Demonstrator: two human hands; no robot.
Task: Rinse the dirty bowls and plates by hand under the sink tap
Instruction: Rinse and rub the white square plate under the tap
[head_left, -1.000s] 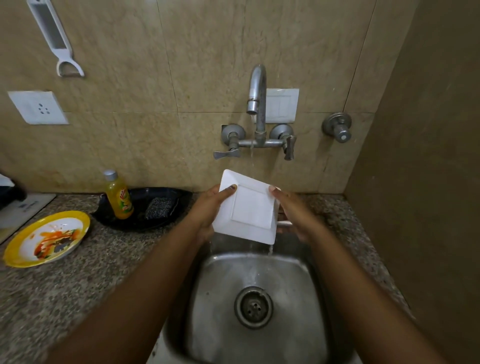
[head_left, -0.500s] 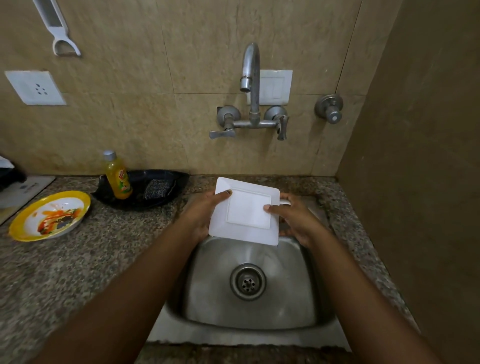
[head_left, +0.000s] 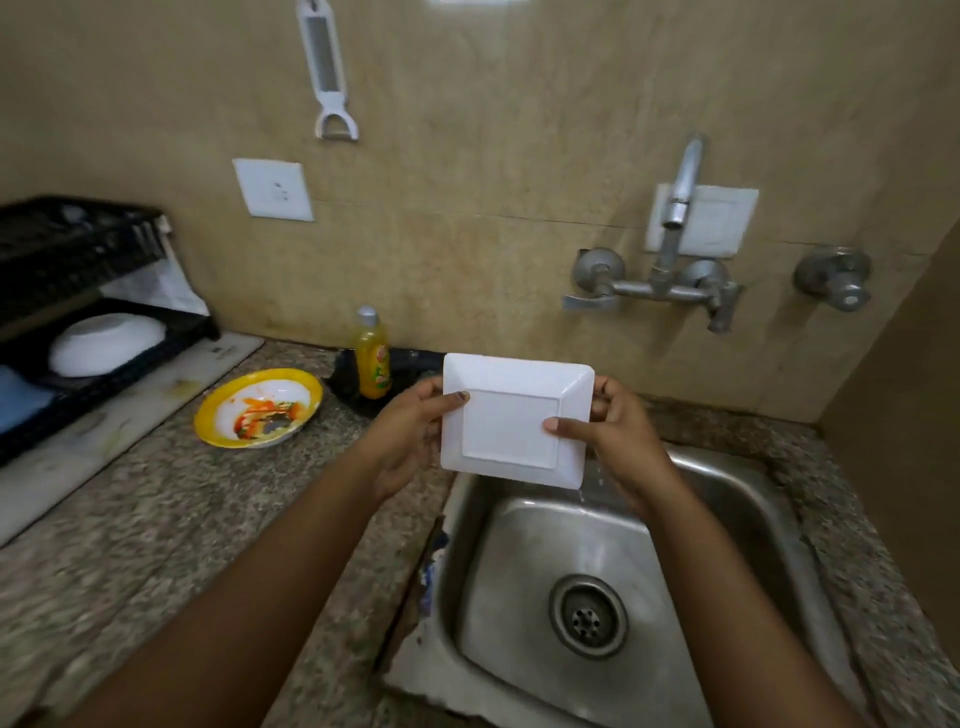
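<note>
I hold a white square plate (head_left: 511, 418) with both hands above the sink's left rim, its underside facing me. My left hand (head_left: 410, 431) grips its left edge, thumb on the underside. My right hand (head_left: 618, 441) grips its right edge, thumb on the underside too. Water drips from the plate's lower right corner into the steel sink (head_left: 727, 499). The tap (head_left: 675, 208) is on the wall to the right, away from the plate. A yellow-rimmed plate (head_left: 258, 408) smeared with orange food lies on the counter to the left.
A black dish rack (head_left: 78, 249) at far left holds a white bowl (head_left: 106, 343). A yellow soap bottle (head_left: 372, 356) stands on a black tray behind the plate. A socket (head_left: 274, 189) and a white peeler (head_left: 327, 67) are on the wall. A side wall closes the right.
The plate has come out from under the tap, moving left and down to the sink's left rim. The view has swung left, bringing the dish rack into sight.
</note>
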